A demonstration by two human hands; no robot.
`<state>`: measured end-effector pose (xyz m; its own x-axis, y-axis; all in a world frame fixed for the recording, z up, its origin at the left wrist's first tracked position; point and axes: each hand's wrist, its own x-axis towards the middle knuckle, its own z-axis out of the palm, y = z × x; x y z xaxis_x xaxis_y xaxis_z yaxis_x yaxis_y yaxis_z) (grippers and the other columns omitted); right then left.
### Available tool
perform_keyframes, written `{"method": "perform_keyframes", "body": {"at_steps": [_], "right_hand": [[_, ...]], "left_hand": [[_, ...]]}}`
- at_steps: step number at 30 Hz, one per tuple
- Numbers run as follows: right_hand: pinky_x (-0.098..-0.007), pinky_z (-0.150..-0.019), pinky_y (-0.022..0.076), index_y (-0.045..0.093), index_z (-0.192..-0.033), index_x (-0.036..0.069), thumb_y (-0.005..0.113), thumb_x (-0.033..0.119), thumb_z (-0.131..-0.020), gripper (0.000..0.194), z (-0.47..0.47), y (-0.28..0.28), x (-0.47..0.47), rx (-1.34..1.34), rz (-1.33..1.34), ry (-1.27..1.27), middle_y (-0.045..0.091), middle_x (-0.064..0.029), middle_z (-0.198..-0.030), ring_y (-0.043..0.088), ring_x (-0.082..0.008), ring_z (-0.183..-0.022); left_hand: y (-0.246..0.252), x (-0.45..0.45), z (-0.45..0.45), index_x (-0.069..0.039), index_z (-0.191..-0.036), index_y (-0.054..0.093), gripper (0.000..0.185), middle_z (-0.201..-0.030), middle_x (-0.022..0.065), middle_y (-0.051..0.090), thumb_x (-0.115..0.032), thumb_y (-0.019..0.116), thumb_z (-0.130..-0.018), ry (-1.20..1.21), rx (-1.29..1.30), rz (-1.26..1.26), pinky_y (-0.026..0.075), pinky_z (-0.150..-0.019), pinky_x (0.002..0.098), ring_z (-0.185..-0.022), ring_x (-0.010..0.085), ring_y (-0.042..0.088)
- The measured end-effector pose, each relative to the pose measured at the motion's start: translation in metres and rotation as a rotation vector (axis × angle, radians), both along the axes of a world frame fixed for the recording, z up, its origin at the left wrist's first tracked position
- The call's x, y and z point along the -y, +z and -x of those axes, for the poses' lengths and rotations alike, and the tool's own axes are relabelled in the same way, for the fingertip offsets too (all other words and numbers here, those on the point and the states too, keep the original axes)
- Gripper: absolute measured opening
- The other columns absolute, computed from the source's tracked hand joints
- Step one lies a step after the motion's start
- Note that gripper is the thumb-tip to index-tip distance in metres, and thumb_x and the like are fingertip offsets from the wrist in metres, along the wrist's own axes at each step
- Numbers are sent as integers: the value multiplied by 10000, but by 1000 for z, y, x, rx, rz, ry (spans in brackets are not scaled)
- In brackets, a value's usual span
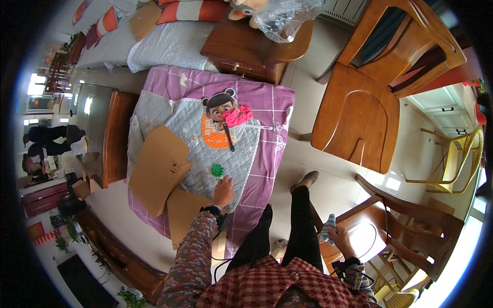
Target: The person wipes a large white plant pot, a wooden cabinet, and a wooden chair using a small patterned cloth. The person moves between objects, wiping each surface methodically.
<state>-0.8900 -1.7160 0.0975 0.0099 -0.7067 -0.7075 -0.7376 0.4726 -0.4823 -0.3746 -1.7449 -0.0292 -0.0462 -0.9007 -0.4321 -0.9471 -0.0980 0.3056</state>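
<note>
My left hand [224, 191] rests palm down over the grey quilted pad [200, 115], with nothing seen in it. Just beyond its fingertips lies a small green textured piece [217, 170], apart from the hand. Farther up the pad is an orange round fan [210, 133] with a cartoon child's head and a dark handle [229, 138]. A crumpled pink cloth [238, 116] partly covers it, and a clear plastic strip [256, 126] sticks out beside it. My right hand [341, 238] grips a blue-and-white knitted item [328, 230] beside a wooden chair [400, 215].
Cardboard pieces [160, 169] lie left of my left hand. The pad sits on a purple checked cloth [265, 181]. A wooden cabinet [238, 46] carries a plush toy [250, 5] and clear plastic wrap. Another wooden chair [354, 119] stands right. A cable hangs near my left wrist.
</note>
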Motion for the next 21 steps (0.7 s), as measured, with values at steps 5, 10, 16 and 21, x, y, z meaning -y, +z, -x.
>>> {"method": "perform_keyframes", "body": {"at_steps": [5,10,16,21], "right_hand": [[-496,-559,450,572,-771,3,621,356,-869,369,13,-55,53,-16,62,175,586,-258,-705,592,-440,-673],[-473,-489,435,556,-838,-6,602,307,-896,321,32,-73,129,165,248,202,575,-241,-666,577,-437,-609],[-462,-508,453,545,-835,-26,582,330,-907,365,56,-76,171,97,302,94,585,-267,-673,582,-451,-609],[-454,-505,462,547,-864,-44,575,331,-914,379,64,-79,162,141,210,-188,582,-271,-662,587,-445,-595]], "left_hand": [[-30,-29,-58,-9,-1122,532,342,-1190,192,489,-97,618,-803,21,251,-202,397,-893,526,-1077,407,465],[13,6,-41,20,-1122,530,346,-1140,203,525,-125,619,-821,221,352,-205,419,-872,491,-1047,392,489],[7,190,85,52,-1135,462,432,-1047,243,521,-173,657,-823,1,-57,180,436,-837,485,-996,411,518],[-30,349,163,84,-1288,396,684,-1231,329,477,-388,623,-848,96,31,322,396,-987,464,-1152,463,459]]}}
